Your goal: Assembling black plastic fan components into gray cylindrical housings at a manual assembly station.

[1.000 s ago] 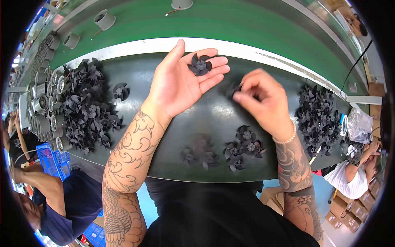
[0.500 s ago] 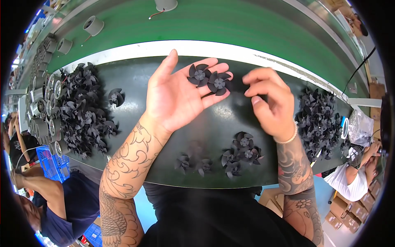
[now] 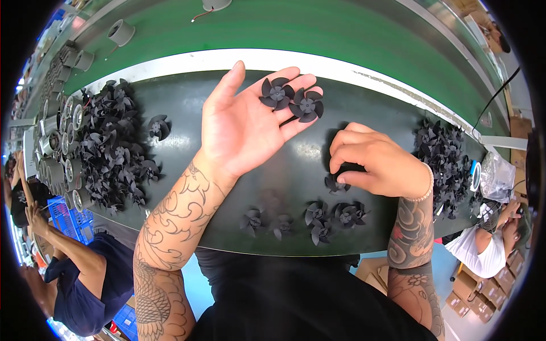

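My left hand (image 3: 239,128) is palm up with its fingers stretched out, holding two black fan impellers across them: one impeller (image 3: 277,94) towards the index finger and another impeller (image 3: 307,106) near the fingertips. Lower and to the right, my right hand (image 3: 375,162) is closed, its thumb and fingers around a black fan impeller (image 3: 335,183) that they partly hide. Close below it on the dark worktop (image 3: 187,187) lies a group of several impellers (image 3: 348,215). Two more impellers (image 3: 253,220) lie left of that group.
Heaps of black impellers (image 3: 116,148) lie left and right, with grey round housings (image 3: 73,170) beyond the left heap. A lone impeller (image 3: 159,127) lies near it. Past a white edge strip runs a green surface (image 3: 273,34) carrying grey housings. Other people sit at both sides.
My right hand has moved down and towards me, closing on an impeller just above the near group. My left hand stays nearly in place, still bearing the two impellers.
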A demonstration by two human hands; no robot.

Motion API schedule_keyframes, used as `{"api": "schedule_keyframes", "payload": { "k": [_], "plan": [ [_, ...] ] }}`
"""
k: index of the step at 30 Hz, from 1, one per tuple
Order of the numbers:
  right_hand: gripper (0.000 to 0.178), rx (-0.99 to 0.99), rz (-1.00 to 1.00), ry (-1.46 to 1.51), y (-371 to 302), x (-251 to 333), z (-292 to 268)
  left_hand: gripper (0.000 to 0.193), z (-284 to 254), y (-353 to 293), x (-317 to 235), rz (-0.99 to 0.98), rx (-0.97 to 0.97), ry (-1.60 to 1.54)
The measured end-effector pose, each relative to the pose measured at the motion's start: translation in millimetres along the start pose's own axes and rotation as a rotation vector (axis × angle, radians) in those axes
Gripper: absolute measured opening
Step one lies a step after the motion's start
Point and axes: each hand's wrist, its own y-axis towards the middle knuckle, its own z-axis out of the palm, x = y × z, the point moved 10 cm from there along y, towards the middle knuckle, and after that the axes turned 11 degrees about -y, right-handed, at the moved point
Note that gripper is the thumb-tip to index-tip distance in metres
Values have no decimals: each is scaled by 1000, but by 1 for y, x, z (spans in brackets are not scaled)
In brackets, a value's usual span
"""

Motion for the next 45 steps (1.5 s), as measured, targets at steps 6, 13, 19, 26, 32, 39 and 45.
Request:
{"api": "schedule_keyframes", "payload": {
  "k": [6, 13, 19, 26, 32, 39, 45],
  "plan": [
    [19, -194, 100, 200, -2, -19, -7, 70, -4, 0, 2, -9, -39, 50],
    [20, -878, 54, -103, -7, 19, -40, 85, -13, 2, 17, -67, -94, 56],
    [24, -760, -101, -359, 11, 50, -31, 87, -7, 0, 6, 12, -77, 48],
    [27, -1059, -102, -122, -46, 39, -59, 67, -11, 3, -2, 50, -33, 61],
    [15, -1328, -488, -11, -109, 139, -50, 75, -3, 10, 2, 13, 6, 296],
    [14, -1233, -548, 243, -78, 138, -64, 95, -4, 11, 3, 27, 27, 329],
    [14, -1282, -400, 350, -80, 129, -62, 98, -4, 14, 4, 47, 33, 385]
  ]
}}
